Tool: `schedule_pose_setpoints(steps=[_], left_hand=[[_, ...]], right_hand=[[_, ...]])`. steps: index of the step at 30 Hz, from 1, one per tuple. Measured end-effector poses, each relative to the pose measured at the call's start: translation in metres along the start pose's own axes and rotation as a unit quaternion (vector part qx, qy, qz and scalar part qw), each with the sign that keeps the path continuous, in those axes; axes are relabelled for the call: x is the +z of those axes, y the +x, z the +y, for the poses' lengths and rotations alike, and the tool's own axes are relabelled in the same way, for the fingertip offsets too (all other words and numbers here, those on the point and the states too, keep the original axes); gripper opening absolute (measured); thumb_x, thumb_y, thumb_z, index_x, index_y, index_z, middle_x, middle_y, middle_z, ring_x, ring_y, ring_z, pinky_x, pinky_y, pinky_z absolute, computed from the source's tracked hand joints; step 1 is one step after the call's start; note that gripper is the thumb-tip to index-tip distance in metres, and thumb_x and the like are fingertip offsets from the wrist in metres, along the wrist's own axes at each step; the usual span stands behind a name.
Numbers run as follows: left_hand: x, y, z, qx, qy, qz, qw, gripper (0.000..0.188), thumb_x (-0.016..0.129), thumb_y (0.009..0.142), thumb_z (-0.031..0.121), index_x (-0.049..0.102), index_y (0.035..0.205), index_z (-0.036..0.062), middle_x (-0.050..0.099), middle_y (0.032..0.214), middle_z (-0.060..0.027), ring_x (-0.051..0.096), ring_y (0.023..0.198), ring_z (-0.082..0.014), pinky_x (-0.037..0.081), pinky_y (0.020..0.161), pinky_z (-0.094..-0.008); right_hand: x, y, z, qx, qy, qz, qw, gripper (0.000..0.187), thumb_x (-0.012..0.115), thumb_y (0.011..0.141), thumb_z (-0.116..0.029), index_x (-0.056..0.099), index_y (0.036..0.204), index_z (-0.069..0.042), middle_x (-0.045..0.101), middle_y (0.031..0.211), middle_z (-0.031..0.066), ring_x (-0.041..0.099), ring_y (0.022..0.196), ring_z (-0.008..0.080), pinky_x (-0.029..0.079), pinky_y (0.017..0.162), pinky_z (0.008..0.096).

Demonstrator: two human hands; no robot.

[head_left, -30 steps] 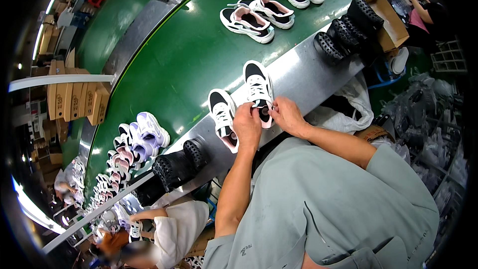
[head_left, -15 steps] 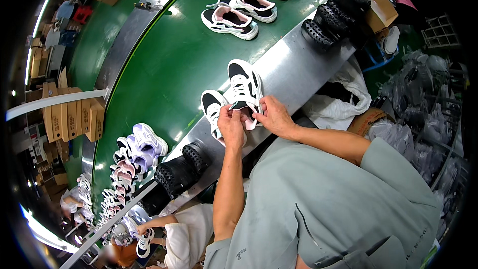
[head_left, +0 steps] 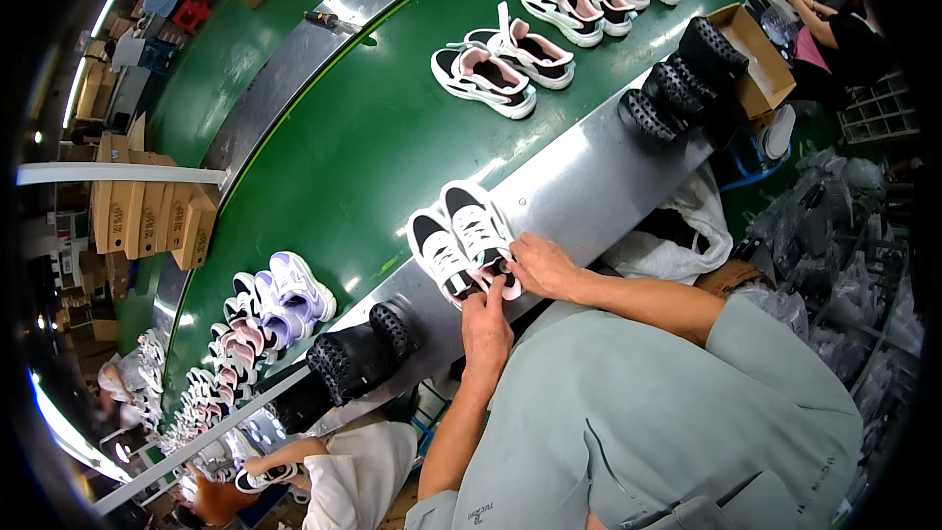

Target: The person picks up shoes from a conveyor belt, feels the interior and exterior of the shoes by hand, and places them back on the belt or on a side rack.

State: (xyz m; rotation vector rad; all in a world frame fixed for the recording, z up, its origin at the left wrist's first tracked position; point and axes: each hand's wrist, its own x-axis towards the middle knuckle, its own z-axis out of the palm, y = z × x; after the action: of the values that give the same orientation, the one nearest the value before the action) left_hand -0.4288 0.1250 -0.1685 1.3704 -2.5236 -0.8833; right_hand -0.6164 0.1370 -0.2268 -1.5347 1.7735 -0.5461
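A green belt (head_left: 383, 167) is bordered by a metal ledge (head_left: 589, 182), across whose belt-side edge the left sneaker (head_left: 435, 238) and right sneaker (head_left: 473, 219) are set, toes beltward. The right sneaker's collar is pinched by the right hand (head_left: 546, 267); its heel is met by the left hand (head_left: 486, 330), whose grasp cannot be told.

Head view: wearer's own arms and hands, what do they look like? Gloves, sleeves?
Left hand and right hand both gloveless; no watch or cable visible on either wrist. Forearms bare, below short, loose grey-green sleeves.
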Motion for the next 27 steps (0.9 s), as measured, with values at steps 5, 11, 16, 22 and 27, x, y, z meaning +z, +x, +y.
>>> schedule_pose_setpoints(steps=[5, 11, 16, 22, 27], left_hand=[[0.011, 0.045, 0.003, -0.083, 0.132, -0.049, 0.987, 0.052, 0.079, 0.081, 0.033, 0.064, 0.126, 0.0118, 0.065, 0.093, -0.0236, 0.064, 0.086, -0.0404, 0.052, 0.070, -0.0502], [-0.040, 0.125, -0.101, -0.111, 0.235, 0.086, 0.962, 0.035, 0.074, 0.086, 0.037, 0.074, 0.107, 0.0087, 0.068, 0.083, -0.0205, 0.067, 0.079, -0.0382, 0.054, 0.068, -0.0500], [-0.113, 0.123, -0.080, -0.209, 0.267, 0.063, 0.939, 0.045, 0.077, 0.084, 0.029, 0.068, 0.122, 0.0070, 0.065, 0.117, -0.0215, 0.058, 0.110, -0.0421, 0.049, 0.092, -0.0490], [-0.094, 0.074, -0.079, -0.169, 0.041, 0.093, 0.980, 0.027, 0.072, 0.087, 0.019, 0.074, 0.107, 0.0010, 0.071, 0.101, -0.0241, 0.066, 0.096, -0.0396, 0.051, 0.088, -0.0461], [-0.062, 0.078, -0.045, -0.181, -0.097, 0.052, 0.977, 0.032, 0.072, 0.089, 0.023, 0.072, 0.111, -0.0005, 0.072, 0.102, -0.0233, 0.070, 0.097, -0.0356, 0.054, 0.088, -0.0415]], right_hand=[[-0.036, 0.030, 0.037, -0.035, 0.118, -0.014, 0.992, 0.044, 0.067, 0.090, -0.026, 0.061, 0.125, 0.001, 0.063, 0.106, 0.0226, 0.061, 0.096, 0.0399, 0.050, 0.087, 0.0465], [-0.156, 0.098, 0.060, -0.095, -0.250, 0.124, 0.956, 0.070, 0.077, 0.082, -0.031, 0.050, 0.146, -0.020, 0.047, 0.140, 0.0262, 0.051, 0.120, 0.0417, 0.040, 0.103, 0.0517], [-0.189, 0.185, 0.074, -0.027, -0.322, 0.006, 0.946, 0.082, 0.084, 0.075, -0.043, 0.048, 0.148, -0.035, 0.035, 0.151, 0.0294, 0.045, 0.133, 0.0474, 0.034, 0.111, 0.0500], [-0.196, 0.243, 0.079, 0.022, -0.317, -0.100, 0.943, 0.038, 0.076, 0.080, -0.041, 0.074, 0.113, -0.023, 0.071, 0.113, 0.0158, 0.067, 0.111, 0.0310, 0.052, 0.092, 0.0449], [-0.180, 0.207, 0.040, -0.047, -0.313, -0.048, 0.947, 0.028, 0.070, 0.082, -0.039, 0.077, 0.092, -0.013, 0.074, 0.098, 0.0141, 0.072, 0.097, 0.0305, 0.056, 0.084, 0.0454]])
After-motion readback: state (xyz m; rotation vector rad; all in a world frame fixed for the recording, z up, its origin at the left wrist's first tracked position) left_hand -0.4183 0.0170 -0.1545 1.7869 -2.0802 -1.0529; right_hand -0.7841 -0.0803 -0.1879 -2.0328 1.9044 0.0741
